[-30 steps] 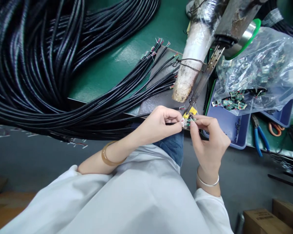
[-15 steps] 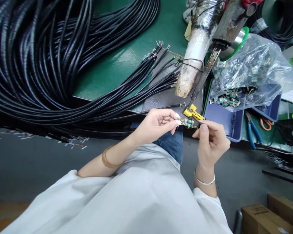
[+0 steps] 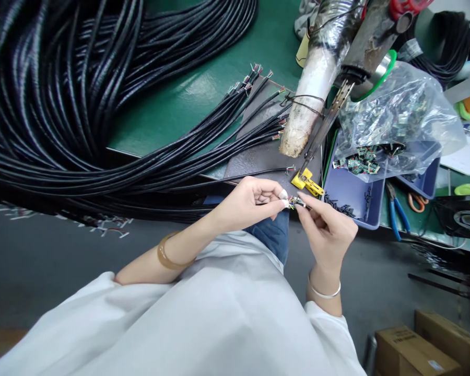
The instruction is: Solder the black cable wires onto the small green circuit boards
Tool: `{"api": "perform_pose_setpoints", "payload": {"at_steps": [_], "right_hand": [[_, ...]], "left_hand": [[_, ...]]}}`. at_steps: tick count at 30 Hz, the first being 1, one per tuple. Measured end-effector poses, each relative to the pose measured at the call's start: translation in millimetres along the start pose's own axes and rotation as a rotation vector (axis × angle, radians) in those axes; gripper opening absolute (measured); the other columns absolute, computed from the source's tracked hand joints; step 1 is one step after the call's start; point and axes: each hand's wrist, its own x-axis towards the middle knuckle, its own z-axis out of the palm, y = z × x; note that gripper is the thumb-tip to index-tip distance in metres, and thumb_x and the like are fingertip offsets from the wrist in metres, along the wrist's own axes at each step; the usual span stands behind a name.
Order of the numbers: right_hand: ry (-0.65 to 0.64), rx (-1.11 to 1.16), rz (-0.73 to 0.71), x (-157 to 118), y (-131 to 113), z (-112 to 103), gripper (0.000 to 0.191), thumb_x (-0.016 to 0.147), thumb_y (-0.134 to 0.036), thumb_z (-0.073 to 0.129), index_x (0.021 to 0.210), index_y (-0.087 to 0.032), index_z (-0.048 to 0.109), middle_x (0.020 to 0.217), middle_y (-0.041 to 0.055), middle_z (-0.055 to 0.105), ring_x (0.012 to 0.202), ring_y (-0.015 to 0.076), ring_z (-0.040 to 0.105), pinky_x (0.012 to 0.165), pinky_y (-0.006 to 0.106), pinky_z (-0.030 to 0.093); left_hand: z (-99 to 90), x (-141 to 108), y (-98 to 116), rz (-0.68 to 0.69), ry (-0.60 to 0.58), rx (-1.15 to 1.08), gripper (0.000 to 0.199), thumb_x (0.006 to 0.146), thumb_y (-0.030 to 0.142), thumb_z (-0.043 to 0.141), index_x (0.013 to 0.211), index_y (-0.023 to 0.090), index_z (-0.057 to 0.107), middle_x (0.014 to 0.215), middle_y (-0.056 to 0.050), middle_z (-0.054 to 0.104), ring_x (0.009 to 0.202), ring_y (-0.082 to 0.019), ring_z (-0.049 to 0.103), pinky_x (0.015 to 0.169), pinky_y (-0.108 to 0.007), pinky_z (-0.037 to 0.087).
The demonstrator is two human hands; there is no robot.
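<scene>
Both our hands pinch a small board (image 3: pixel 296 201) at a cable's end, just off the desk (image 3: pixel 188 104) edge: left hand (image 3: pixel 254 201), right hand (image 3: pixel 327 230). The soldering iron (image 3: pixel 325 128) is near; a slip may burn fingers or snap wires.

Glossy black rubber-sheathed cables (image 3: pixel 62 104) lie on a smooth matt green mat (image 3: pixel 172 109). A crinkled, shiny clear plastic bag (image 3: pixel 399 120) sits over a smooth blue plastic bin (image 3: pixel 352 193). The pliers (image 3: pixel 395 214) have blue plastic grips. A rusty, rough metal fixture (image 3: pixel 372 36) stands beside a stained white wrapped tube (image 3: pixel 309 99). Brown cardboard boxes (image 3: pixel 426 344) look matt.
</scene>
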Motion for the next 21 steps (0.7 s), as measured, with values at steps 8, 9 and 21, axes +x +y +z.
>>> {"api": "perform_pose_setpoints", "payload": {"at_steps": [8, 9, 21], "right_hand": [[0.155, -0.137, -0.083, -3, 1, 7, 0.006, 0.086, -0.02, 0.07, 0.089, -0.024, 0.067, 0.054, -0.0087, 0.055, 0.042, 0.0059, 0.046, 0.046, 0.022, 0.038], [0.256, -0.084, -0.029, -3, 0, 6, 0.008, 0.086, -0.022, 0.07, 0.093, -0.024, 0.067, 0.055, -0.0087, 0.054, 0.041, 0.0062, 0.045, 0.043, 0.022, 0.037], [0.127, 0.087, 0.082, 1, -2, 14, 0.013, 0.088, -0.012, 0.068, 0.095, -0.022, 0.065, 0.112, 0.0052, 0.077, 0.093, 0.019, 0.077, 0.077, 0.031, 0.065]], "left_hand": [[8.5, 4, -3, 0.006, 0.115, 0.059, 0.012, 0.079, 0.021, 0.065, 0.071, 0.013, 0.061, 0.057, 0.006, 0.044, 0.051, -0.004, 0.036, 0.048, -0.017, 0.029], [8.9, 5, -3, 0.015, 0.127, 0.073, 0.012, 0.08, 0.021, 0.064, 0.071, 0.012, 0.062, 0.057, 0.006, 0.043, 0.052, -0.004, 0.034, 0.048, -0.017, 0.028], [4.8, 14, -1, 0.079, 0.139, 0.16, 0.015, 0.084, 0.021, 0.061, 0.072, 0.012, 0.064, 0.058, 0.005, 0.041, 0.053, -0.006, 0.033, 0.05, -0.019, 0.027]]}}
